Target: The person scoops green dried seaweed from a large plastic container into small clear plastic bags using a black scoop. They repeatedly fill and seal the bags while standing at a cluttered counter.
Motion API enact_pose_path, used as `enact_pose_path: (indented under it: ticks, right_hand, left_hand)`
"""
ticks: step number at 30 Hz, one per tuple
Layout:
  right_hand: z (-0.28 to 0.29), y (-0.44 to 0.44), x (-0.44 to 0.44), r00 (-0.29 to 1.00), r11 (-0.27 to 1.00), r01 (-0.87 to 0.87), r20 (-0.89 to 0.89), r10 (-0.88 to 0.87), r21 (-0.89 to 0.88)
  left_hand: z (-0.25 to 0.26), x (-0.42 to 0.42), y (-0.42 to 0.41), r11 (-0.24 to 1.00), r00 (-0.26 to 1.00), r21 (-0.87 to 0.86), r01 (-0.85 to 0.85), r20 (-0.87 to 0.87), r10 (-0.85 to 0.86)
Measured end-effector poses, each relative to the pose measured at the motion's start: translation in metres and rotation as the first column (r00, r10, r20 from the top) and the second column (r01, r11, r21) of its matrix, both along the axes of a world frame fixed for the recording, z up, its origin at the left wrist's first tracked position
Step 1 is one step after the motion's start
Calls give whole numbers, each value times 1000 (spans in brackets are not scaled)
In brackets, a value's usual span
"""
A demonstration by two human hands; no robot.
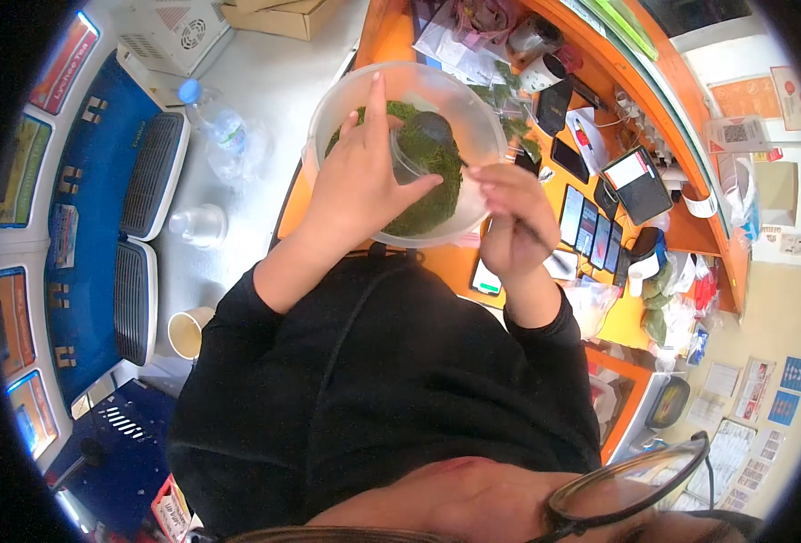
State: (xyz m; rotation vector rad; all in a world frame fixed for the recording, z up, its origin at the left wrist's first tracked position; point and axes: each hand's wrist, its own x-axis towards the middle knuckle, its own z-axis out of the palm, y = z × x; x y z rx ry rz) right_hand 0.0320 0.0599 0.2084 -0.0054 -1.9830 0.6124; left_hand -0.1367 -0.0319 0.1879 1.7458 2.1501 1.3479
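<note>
A translucent plastic tub [485, 129] is in front of me with green moss [434, 210] inside. A dark rounded stone-like piece [433, 127] sits on the moss. Over the tub, my left hand [363, 173] has its fingers spread and its thumb stretched out above the moss. Between thumb and fingers runs the curved rim of a clear piece [404, 159]; whether I grip it is unclear. My right hand [519, 217], at the tub's right side, pinches a thin dark tool [543, 237]. The tool's tip points toward the moss.
Several phones [587, 227] lie on the orange desk [549, 183] at right, near a black card-like holder [634, 186] and green sprigs [512, 125]. To the left, a water bottle [220, 125], a clear plastic cup [200, 226] and a paper cup [190, 332] stand on a white surface.
</note>
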Motion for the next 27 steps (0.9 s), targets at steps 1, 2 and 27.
enact_pose_path:
  ticks: [1,2,27]
  right_hand:
    - [1,-3,0,1000,999,10,28,-12,45]
    - [3,-6,0,998,996,20,56,-25,90]
    - [-25,-4,-22,956,671,172,288,64,-721]
  left_hand:
    - [0,0,0,1000,1000,1,-2,9,2]
    - [0,-1,-1,1000,1000,2,-4,18,4]
    - [-6,-6,-6,975,674,59,216,713,-193]
